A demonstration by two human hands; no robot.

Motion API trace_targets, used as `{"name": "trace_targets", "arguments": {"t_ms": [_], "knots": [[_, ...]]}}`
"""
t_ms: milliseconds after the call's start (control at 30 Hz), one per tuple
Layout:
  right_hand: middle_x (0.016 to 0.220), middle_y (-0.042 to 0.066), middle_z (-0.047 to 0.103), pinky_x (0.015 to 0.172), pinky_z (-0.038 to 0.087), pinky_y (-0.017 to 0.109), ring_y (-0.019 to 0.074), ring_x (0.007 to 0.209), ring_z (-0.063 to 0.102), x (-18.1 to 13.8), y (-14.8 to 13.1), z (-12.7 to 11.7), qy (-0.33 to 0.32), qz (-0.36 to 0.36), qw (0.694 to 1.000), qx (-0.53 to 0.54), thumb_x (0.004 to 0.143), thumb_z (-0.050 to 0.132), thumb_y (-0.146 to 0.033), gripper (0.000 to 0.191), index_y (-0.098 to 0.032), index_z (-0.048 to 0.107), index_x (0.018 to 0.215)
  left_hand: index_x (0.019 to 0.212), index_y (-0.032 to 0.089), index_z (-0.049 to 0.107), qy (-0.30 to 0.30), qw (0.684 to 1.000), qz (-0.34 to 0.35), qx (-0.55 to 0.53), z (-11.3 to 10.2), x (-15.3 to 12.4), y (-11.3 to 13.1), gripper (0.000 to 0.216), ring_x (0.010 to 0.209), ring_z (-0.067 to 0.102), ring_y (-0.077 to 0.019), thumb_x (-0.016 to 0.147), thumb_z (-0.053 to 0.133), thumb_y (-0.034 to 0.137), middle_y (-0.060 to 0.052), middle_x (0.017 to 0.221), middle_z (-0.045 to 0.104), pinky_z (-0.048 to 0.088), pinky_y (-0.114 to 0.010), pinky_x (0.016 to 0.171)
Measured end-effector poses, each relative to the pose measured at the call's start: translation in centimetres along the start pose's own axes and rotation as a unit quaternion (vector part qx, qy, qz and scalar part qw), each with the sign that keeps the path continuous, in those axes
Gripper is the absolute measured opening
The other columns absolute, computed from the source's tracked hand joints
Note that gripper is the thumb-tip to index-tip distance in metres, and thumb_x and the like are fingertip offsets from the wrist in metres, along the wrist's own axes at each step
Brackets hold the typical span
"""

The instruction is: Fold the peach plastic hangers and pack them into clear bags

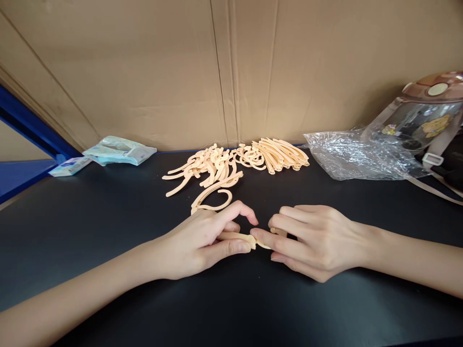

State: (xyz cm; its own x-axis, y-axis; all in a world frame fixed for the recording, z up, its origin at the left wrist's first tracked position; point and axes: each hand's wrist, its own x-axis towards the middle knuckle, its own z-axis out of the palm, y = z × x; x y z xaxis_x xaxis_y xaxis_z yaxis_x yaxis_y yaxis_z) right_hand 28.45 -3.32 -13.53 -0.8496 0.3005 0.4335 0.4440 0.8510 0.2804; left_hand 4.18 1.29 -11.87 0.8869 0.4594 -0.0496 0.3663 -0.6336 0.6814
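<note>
My left hand (pixel 202 243) pinches a beige plastic hanger arm (pixel 237 236) between thumb and fingers, with the index finger bent above it. The arm's rounded end points to the right. Fingers of my right hand (pixel 318 241) press against that end and close round a second beige hanger piece (pixel 278 232), mostly hidden under them. The two pieces meet between my hands; whether they are joined I cannot tell. Just behind my left hand lie a curved hanger arm and a hanger hook (pixel 224 198), partly covered by the hand.
Farther back lie a loose heap of hanger parts (pixel 206 166), some small hooks (pixel 249 156) and a neat stack of hanger arms (pixel 284 154). Wipes packs (pixel 119 150) sit back left. A clear plastic bag (pixel 358 154) and a strapped bottle (pixel 408 123) stand right, before a cardboard wall.
</note>
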Motion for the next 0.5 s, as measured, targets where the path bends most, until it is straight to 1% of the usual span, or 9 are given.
{"name": "trace_targets", "arguments": {"t_ms": [167,300,400,500], "knots": [[0.08,0.003,0.062,0.054,0.041,0.029,0.0161,0.069,0.052,-0.03,-0.06,0.1,-0.006,0.002,1.0,0.005,0.093,0.047,-0.026,0.031,-0.009,0.058,0.116,0.112,0.023,0.042,-0.009,1.0,-0.016,-0.008,-0.33,0.15,0.23,0.02,0.052,0.038,-0.0089,0.098,0.043,0.039,0.01,0.059,0.045,0.029,-0.019,0.053],[0.079,0.003,0.06,0.055,0.038,0.029,0.0159,0.067,0.049,-0.05,-0.08,0.01,-0.012,0.006,1.0,0.012,0.093,0.047,-0.026,0.028,-0.011,0.058,0.115,0.11,0.023,0.042,-0.014,1.0,-0.015,0.006,-0.21,0.01,0.28,0.019,0.052,0.039,-0.0092,0.099,0.042,0.039,0.009,0.06,0.044,0.03,-0.019,0.053],[0.08,0.003,0.059,0.056,0.037,0.028,0.0156,0.067,0.047,-0.04,-0.02,0.08,-0.01,0.03,0.999,0.039,0.094,0.046,-0.026,0.023,-0.015,0.059,0.109,0.106,0.023,0.042,-0.002,1.0,-0.008,0.021,0.08,0.02,0.17,0.014,0.051,0.04,-0.0095,0.098,0.042,0.035,0.01,0.06,0.044,0.03,-0.019,0.053],[0.079,0.003,0.059,0.058,0.036,0.027,0.0149,0.066,0.046,0.02,0.1,0.3,-0.005,0.062,0.995,0.072,0.095,0.044,-0.026,0.02,-0.015,0.06,0.099,0.104,0.024,0.041,0.024,0.999,0.009,0.035,0.45,0.06,-0.03,0.01,0.05,0.041,-0.0094,0.098,0.042,0.031,0.01,0.059,0.045,0.031,-0.019,0.053]]}}
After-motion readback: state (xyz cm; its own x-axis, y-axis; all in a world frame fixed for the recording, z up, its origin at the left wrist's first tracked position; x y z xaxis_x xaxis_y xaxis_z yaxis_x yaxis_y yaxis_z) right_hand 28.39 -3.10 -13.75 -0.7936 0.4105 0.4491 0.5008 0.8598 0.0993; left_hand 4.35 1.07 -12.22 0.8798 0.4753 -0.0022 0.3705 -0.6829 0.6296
